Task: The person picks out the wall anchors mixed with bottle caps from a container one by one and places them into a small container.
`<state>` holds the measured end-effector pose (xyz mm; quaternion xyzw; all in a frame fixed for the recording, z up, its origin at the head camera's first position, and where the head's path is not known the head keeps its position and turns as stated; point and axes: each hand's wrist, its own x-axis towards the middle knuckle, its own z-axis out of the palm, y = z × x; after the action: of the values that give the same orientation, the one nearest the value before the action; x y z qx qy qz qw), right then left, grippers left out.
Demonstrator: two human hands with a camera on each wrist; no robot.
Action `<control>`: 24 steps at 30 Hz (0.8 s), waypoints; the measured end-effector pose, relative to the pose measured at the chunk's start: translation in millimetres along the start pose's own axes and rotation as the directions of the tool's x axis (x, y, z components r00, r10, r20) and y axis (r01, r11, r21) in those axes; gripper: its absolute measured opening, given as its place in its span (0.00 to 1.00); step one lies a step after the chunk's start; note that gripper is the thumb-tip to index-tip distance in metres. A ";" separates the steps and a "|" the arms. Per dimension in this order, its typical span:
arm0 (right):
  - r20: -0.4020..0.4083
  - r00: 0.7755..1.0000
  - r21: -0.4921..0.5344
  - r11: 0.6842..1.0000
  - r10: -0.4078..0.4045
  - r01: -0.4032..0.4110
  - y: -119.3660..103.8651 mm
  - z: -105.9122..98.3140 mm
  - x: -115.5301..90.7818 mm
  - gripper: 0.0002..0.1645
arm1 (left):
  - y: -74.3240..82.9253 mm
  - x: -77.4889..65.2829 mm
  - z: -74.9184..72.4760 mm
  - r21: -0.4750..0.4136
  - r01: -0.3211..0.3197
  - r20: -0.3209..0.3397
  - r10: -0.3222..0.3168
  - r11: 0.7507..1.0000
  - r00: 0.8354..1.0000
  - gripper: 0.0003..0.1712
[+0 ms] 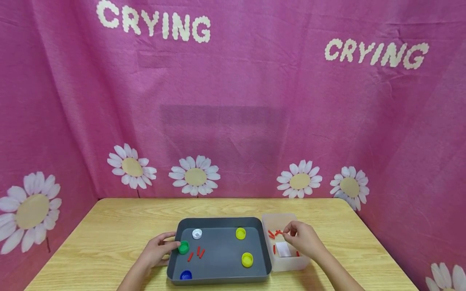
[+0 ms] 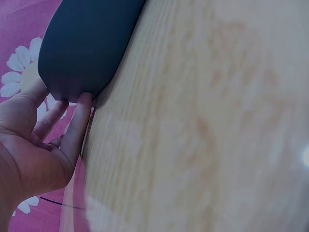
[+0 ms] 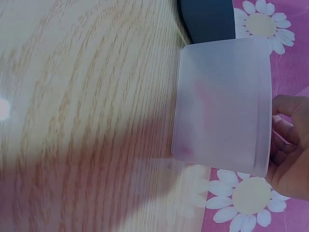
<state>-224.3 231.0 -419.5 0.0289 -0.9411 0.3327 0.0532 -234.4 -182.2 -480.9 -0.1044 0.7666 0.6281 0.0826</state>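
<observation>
My left hand (image 1: 157, 251) grips the left wall of the dark grey tray (image 1: 218, 279), thumb over the rim and fingers against the outside. Just beside that thumb, inside the tray, lies a green bottle cap (image 1: 183, 247). Over the translucent plastic box (image 1: 289, 264), my right hand (image 1: 301, 239) pinches a small red stick (image 1: 279, 232) between thumb and fingertips. More red sticks (image 1: 271, 234) lie in the box, around a white paper piece (image 1: 282, 249). In the right wrist view, the box wall (image 3: 222, 106) hides the fingertips.
Inside the tray are a white cap (image 1: 197, 233), a blue cap (image 1: 186, 275), a yellow cap (image 1: 240, 233) at the back and another yellow cap (image 1: 247, 260) nearer the front. Three red sticks (image 1: 198, 251) lie left of centre. The box stands against the tray's right side on a wooden table (image 1: 120, 226).
</observation>
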 end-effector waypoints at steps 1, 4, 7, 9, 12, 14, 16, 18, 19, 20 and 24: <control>0.000 1.000 -0.001 1.000 0.000 0.000 -0.1 0.0 0.1 0.03 | -0.2 0.2 -0.1 0.002 0.002 -0.001 -0.002 1.000 1.000 0.33; -0.001 1.000 -0.002 1.000 -0.003 0.003 -0.6 -0.1 0.3 0.03 | -0.4 0.9 -0.2 0.001 0.005 -0.001 -0.005 1.000 1.000 0.33; -0.005 1.000 -0.002 1.000 -0.012 0.012 -0.9 -0.1 0.3 0.03 | 0.0 0.8 -0.2 -0.001 0.005 0.002 -0.005 1.000 1.000 0.33; -0.009 1.000 -0.009 1.000 -0.019 0.018 -1.0 0.0 0.3 0.03 | 0.6 0.4 -0.2 -0.002 0.002 0.005 -0.002 1.000 1.000 0.33; -0.010 1.000 -0.019 1.000 -0.022 0.022 -1.4 0.4 0.5 0.03 | 0.6 -0.8 -0.4 -0.006 0.002 0.007 -0.002 1.000 1.000 0.33; -0.010 1.000 -0.028 0.999 -0.029 0.029 -2.3 0.6 0.8 0.03 | 0.4 -1.3 -0.6 -0.008 0.002 0.008 -0.002 1.000 1.000 0.33; -0.008 0.999 -0.027 0.999 -0.038 0.038 -4.5 0.4 1.1 0.03 | 0.4 -1.6 -0.8 -0.005 0.002 0.007 -0.002 1.000 1.000 0.33; -0.005 0.999 -0.023 0.998 -0.051 0.051 -7.9 0.2 1.3 0.03 | 0.3 -1.5 -1.1 -0.002 0.004 0.007 -0.004 1.000 1.000 0.33; -0.004 0.998 -0.019 0.998 -0.059 0.059 -9.9 0.2 1.3 0.02 | 0.2 -1.2 -1.3 0.004 0.005 0.008 -0.005 1.000 1.000 0.34; -0.004 0.998 -0.015 0.998 -0.069 0.069 -12.1 0.1 1.3 0.02 | 0.3 -1.1 -1.4 0.007 0.007 0.009 -0.007 1.000 1.000 0.34; -0.008 0.994 0.003 0.994 -0.109 0.109 -20.4 2.2 1.7 0.02 | 0.6 -0.2 -1.2 0.011 0.009 0.011 -0.009 1.000 1.000 0.34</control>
<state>-224.3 213.7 -408.3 0.0790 -0.9374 0.3309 0.0750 -234.4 -183.2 -480.0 -0.1036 0.7690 0.6243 0.0903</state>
